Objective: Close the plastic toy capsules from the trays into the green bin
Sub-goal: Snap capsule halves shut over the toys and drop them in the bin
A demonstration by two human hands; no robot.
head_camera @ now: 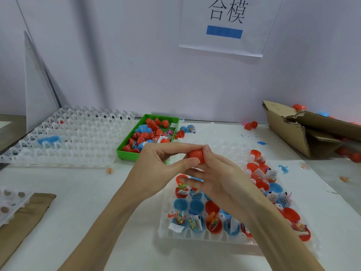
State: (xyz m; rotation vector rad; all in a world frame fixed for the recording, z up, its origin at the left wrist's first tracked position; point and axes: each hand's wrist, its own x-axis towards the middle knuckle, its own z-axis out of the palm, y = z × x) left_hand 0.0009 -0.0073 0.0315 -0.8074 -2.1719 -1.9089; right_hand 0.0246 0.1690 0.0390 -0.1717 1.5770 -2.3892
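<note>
One red capsule [197, 155], likely light, stiff and slick, sits pinched between the left hand [156, 165] and right hand [218, 177] above the filled tray [195, 234], best squeezed across its two domes, short of the green bin [127, 153].

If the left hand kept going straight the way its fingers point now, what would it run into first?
The left hand points right, and its fingertips already pinch the red capsule, so that comes first. Directly behind the capsule is the right hand, gripping it from the other side. Depth beyond that is unclear.
</note>
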